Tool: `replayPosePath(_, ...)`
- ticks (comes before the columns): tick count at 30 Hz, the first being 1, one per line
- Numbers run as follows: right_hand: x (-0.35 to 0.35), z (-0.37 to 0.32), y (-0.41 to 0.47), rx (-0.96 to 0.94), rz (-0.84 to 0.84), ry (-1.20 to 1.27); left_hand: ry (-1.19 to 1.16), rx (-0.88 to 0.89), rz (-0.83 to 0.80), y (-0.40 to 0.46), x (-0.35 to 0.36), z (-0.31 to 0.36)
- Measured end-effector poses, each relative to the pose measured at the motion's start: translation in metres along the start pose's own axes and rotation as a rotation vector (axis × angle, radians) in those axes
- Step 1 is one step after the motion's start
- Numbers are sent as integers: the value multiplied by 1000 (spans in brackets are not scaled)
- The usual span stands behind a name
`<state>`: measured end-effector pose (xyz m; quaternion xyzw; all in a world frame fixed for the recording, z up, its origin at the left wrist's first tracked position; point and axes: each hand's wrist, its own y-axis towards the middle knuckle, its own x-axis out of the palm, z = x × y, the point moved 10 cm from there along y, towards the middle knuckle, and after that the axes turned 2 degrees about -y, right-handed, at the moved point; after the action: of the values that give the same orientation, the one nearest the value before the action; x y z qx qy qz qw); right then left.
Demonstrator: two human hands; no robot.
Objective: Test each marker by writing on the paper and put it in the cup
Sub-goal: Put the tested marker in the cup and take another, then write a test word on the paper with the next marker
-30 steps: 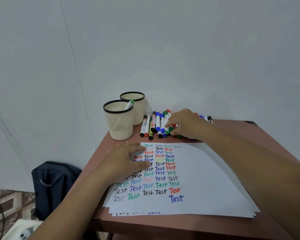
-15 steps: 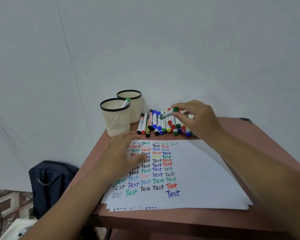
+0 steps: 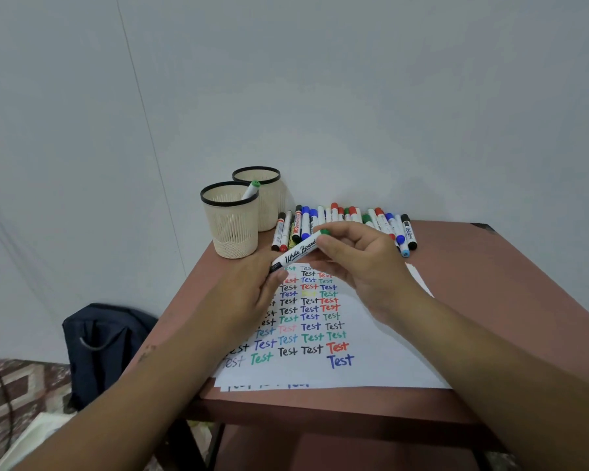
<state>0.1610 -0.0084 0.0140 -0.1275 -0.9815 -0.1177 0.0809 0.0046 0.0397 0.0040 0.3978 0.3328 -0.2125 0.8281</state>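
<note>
Both hands hold one white whiteboard marker (image 3: 298,251) with a green end, slanted above the paper. My right hand (image 3: 361,263) grips its upper, green-ended part. My left hand (image 3: 252,287) pinches its lower, dark end near the paper's far left corner. The white paper (image 3: 371,334) is covered on its left half with rows of "Test" in several colours. A row of loose markers (image 3: 340,220) lies beyond the paper against the wall. Two cream mesh cups stand at the table's far left; the near cup (image 3: 230,229) holds one green-capped marker (image 3: 251,189), the far cup (image 3: 266,198) stands behind it.
The brown table (image 3: 490,283) is small, with its left edge close to the cups and its front edge just below the paper. On the floor to the left sit a dark blue backpack (image 3: 106,345) and a patterned rug (image 3: 17,385). A white wall rises right behind the markers.
My right hand lifted a green-ended marker out of the row and brought it toward me. My left hand left the paper and took hold of the marker's lower end.
</note>
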Motion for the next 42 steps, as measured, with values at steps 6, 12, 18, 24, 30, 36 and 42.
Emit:
replayPosePath(6, 25, 26, -2, 207, -68, 170, 63, 49, -9, -1, 0, 4)
replayPosePath(12, 22, 9, 0, 66, -71, -105, -100, -90, -7, -3, -3, -11)
replayPosePath(18, -57, 3, 27, 63, 245, -12, 226, -162, -145, -3, 4, -5)
replayPosePath(24, -87, 29, 27, 116, 265, -200, 266, -234, -303, -1, 23, -15)
replayPosePath(30, -82, 34, 27, 137, 232, -346, 285, -252, -306, 1, 24, -17)
replayPosePath(36, -83, 35, 27, 134, 233, -365, 282, -262, -312, 1, 23, -13)
replayPosePath(42, -80, 36, 28, 140, 208, -434, 257, -272, -326, 1, 24, -12)
